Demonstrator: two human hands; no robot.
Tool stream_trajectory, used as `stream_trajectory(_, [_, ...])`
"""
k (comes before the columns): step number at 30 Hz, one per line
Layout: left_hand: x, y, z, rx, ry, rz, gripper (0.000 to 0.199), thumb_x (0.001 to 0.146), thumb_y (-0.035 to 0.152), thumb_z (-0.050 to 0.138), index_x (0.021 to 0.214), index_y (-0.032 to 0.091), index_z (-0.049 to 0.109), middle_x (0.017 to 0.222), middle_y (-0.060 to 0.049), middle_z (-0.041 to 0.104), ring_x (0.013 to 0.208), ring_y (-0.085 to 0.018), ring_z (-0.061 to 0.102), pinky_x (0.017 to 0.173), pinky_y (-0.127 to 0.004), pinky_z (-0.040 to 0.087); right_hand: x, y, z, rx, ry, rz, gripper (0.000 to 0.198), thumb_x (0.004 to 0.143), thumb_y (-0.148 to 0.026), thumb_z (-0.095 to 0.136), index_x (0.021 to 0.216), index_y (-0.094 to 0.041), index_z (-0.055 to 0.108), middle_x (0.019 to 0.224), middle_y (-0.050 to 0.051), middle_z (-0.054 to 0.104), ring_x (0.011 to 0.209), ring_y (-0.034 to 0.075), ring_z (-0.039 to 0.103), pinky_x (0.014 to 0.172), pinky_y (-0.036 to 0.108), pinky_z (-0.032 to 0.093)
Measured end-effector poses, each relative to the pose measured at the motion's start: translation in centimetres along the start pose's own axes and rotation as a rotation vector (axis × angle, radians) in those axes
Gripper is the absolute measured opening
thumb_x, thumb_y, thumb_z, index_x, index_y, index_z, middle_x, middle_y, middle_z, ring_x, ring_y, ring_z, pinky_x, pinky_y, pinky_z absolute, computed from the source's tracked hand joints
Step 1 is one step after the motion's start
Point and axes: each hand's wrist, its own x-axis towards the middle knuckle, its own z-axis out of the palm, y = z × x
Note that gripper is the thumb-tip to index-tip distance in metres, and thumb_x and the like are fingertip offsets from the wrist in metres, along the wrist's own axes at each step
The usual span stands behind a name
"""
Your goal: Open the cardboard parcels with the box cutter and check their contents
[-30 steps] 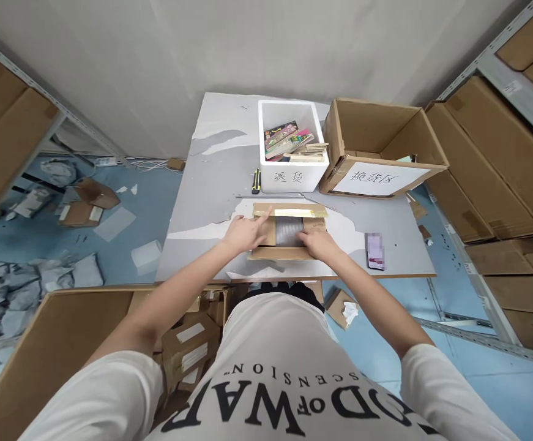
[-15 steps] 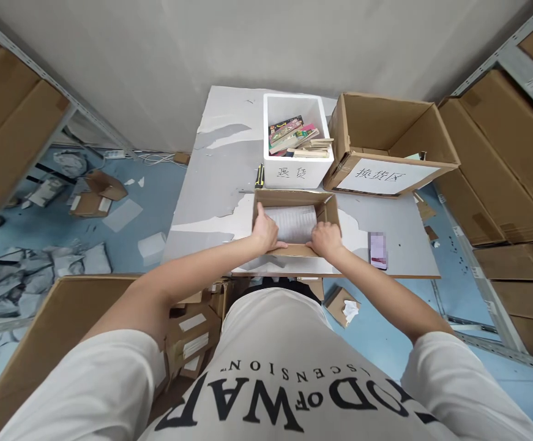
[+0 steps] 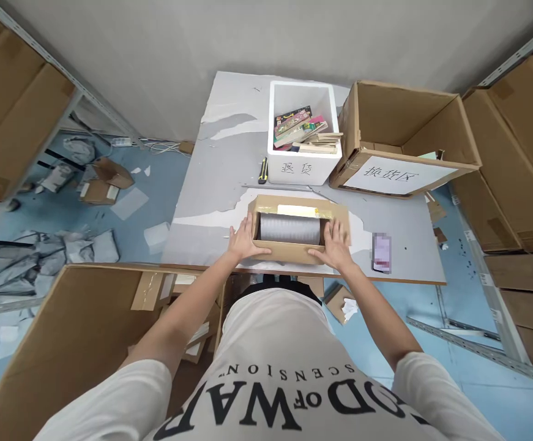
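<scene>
A small cardboard box [image 3: 289,252] lies near the front edge of the table. Its far flap, bearing a white label [image 3: 297,211], leans over the opening. Inside it is a bundle in whitish wrapping [image 3: 290,229], which looks like foam sheet; what the wrapping covers is hidden. My left hand [image 3: 243,241] rests against the box's left end, fingers spread and thumb along the near side. At the right end, my right hand [image 3: 336,245] lies with fingers stretched over the edge and thumb on the near side.
Behind the box stand a white foam bin [image 3: 303,168] of books and a large carton [image 3: 346,141] with a handwritten sign. A yellow-black box cutter [image 3: 263,171] lies beside the bin. A phone [image 3: 381,252] is at right. A big open carton [image 3: 82,331] stands low at left.
The far flap has come down over part of the opening. Both hands have moved outward from the near edge to the box's ends, and their fingers have opened.
</scene>
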Motion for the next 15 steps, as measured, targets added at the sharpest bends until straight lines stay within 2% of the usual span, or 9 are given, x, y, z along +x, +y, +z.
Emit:
stream_trajectory(1, [-0.2,0.0,-0.2,0.021,0.017,0.004,0.139,0.057,0.078,0.064,0.153,0.010,-0.009,0.159,-0.023,0.015,0.147,-0.039,0.015,0.115,-0.060,0.014,-0.1,-0.4,-0.9,-0.041,0.037,-0.025,0.099,0.082,-0.066,0.051,0.151,-0.004,0.018,0.158,0.028,0.008,0.146,0.046,0.003,0.110,0.067,0.013])
stream_trajectory(3, [-0.7,0.4,-0.9,0.068,0.062,0.027,0.139,0.056,0.079,0.064,0.153,0.007,-0.005,0.159,-0.025,0.008,0.148,-0.041,0.006,0.114,-0.064,0.010,0.2,-1.6,-2.5,-0.066,0.060,-0.149,0.069,0.092,-0.050,0.044,0.145,-0.007,0.036,0.155,0.025,0.025,0.144,0.041,0.020,0.113,0.062,0.017])
stream_trajectory(5, [-1.3,1.1,-1.7,0.113,0.108,0.090,0.136,0.056,0.079,0.064,0.154,0.007,0.002,0.159,-0.025,0.004,0.147,-0.044,0.000,0.112,-0.067,0.004,1.6,-3.2,-3.4,-0.034,-0.027,-0.345,0.053,0.095,-0.037,0.042,0.141,-0.012,0.044,0.150,0.020,0.038,0.137,0.032,0.038,0.114,0.050,0.027])
stream_trajectory(6, [-1.6,1.5,-2.0,0.130,0.117,0.136,0.132,0.057,0.079,0.064,0.154,0.009,0.008,0.160,-0.025,0.003,0.147,-0.044,-0.002,0.111,-0.068,0.001,2.7,-3.9,-3.6,-0.017,-0.105,-0.441,0.052,0.094,-0.035,0.045,0.141,-0.016,0.045,0.149,0.017,0.041,0.134,0.029,0.043,0.112,0.045,0.032])
stream_trajectory(7, [-1.9,1.9,-2.1,0.143,0.117,0.179,0.126,0.059,0.078,0.063,0.154,0.012,0.015,0.160,-0.023,0.003,0.147,-0.045,-0.002,0.111,-0.069,-0.001,4.1,-4.5,-3.5,-0.013,-0.184,-0.507,0.055,0.091,-0.036,0.050,0.143,-0.019,0.044,0.151,0.015,0.040,0.133,0.028,0.044,0.112,0.044,0.034])
stream_trajectory(9, [-2.3,2.7,-2.2,0.155,0.100,0.224,0.112,0.063,0.076,0.062,0.151,0.016,0.028,0.161,-0.021,0.004,0.147,-0.044,0.001,0.111,-0.069,-0.002,7.0,-5.1,-2.8,-0.064,-0.350,-0.517,0.068,0.083,-0.042,0.062,0.145,-0.023,0.040,0.154,0.013,0.036,0.135,0.031,0.042,0.111,0.045,0.035])
stream_trajectory(11, [-2.6,3.3,-2.0,0.154,0.083,0.204,0.101,0.066,0.074,0.060,0.147,0.018,0.037,0.161,-0.020,0.005,0.147,-0.043,0.003,0.111,-0.069,0.000,9.6,-4.8,-1.9,-0.148,-0.478,-0.394,0.086,0.075,-0.048,0.070,0.149,-0.023,0.034,0.157,0.014,0.030,0.140,0.035,0.035,0.112,0.047,0.032])
stream_trajectory(13, [-2.8,3.5,-1.7,0.150,0.072,0.163,0.098,0.068,0.074,0.059,0.145,0.017,0.041,0.161,-0.019,0.006,0.147,-0.043,0.004,0.110,-0.070,0.003,11.2,-4.0,-1.1,-0.211,-0.522,-0.270,0.102,0.068,-0.054,0.074,0.152,-0.020,0.027,0.159,0.017,0.022,0.143,0.038,0.026,0.114,0.048,0.027])
stream_trajectory(15, [-2.8,3.4,-1.5,0.145,0.066,0.146,0.097,0.068,0.074,0.059,0.144,0.016,0.042,0.161,-0.018,0.007,0.147,-0.043,0.005,0.110,-0.070,0.004,12.0,-3.3,-0.6,-0.235,-0.536,-0.234,0.110,0.064,-0.058,0.075,0.153,-0.018,0.023,0.160,0.018,0.017,0.145,0.038,0.022,0.116,0.049,0.023])
